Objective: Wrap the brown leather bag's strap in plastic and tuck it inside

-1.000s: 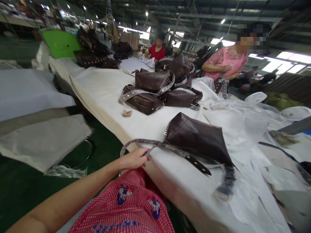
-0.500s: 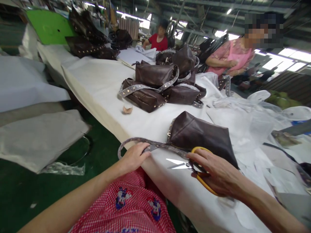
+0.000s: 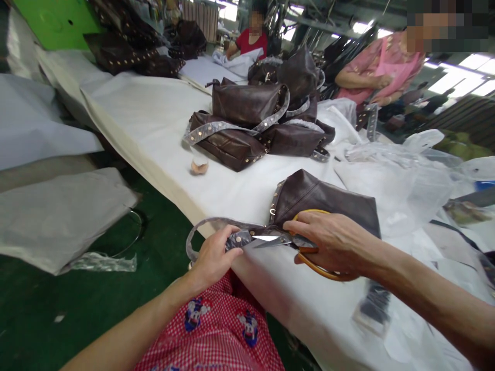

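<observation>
My left hand [image 3: 218, 253] is closed on a bag strap [image 3: 238, 239] at the table's near edge; the strap is wrapped in clear film and loops off to the left. My right hand [image 3: 328, 242] grips yellow-handled scissors [image 3: 270, 240], their blades parted and pointing left at the strap beside my left fingers. Whether the blades touch the strap I cannot tell. Just behind my right hand lies a dark brown leather handbag [image 3: 328, 198] with metal studs along its left edge. The right hand covers part of the bag.
Several brown studded handbags [image 3: 247, 113] are piled farther back on the white-covered table [image 3: 147, 123]. A small tan scrap [image 3: 199, 167] lies in front of them. Clear plastic bags [image 3: 402, 175] spread over the right side. A co-worker in a pink apron [image 3: 398, 77] stands beyond; another person in red sits farther off.
The scissors have moved up and left, bringing the blades to the strap by my left hand. My left hand has turned the strap so its studded face shows. The view has shifted slightly.
</observation>
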### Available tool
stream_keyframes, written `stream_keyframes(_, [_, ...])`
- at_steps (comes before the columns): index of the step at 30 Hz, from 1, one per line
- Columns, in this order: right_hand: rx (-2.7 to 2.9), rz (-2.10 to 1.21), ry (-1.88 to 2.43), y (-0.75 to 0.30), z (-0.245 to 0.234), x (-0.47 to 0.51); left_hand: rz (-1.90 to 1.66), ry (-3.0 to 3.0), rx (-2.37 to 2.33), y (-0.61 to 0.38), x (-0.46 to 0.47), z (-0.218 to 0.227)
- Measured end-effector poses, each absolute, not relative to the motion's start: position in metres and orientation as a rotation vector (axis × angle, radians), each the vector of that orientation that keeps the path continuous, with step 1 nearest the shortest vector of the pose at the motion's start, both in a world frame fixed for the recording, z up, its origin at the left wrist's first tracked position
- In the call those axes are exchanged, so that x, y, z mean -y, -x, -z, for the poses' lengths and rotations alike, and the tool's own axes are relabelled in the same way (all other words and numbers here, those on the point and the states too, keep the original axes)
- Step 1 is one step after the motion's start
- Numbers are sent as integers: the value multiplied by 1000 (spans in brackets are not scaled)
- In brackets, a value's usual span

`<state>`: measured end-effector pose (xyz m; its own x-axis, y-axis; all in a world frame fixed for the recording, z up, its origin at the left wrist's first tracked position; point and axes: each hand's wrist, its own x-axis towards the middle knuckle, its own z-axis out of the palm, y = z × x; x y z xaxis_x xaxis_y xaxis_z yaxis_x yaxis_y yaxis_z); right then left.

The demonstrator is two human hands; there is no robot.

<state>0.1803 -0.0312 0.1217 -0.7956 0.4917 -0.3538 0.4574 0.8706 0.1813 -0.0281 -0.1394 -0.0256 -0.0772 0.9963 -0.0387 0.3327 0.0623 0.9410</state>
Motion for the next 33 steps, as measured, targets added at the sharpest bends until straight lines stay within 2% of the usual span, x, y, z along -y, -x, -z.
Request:
stream_keyframes(9, [-2594,-167,-507,-160,-131,15,-1041,-1355,-1497,28,141,26])
stream_keyframes(33, [-2668,147,-306,-169,-103,8,-1007,-1242,-1119,43,131,42])
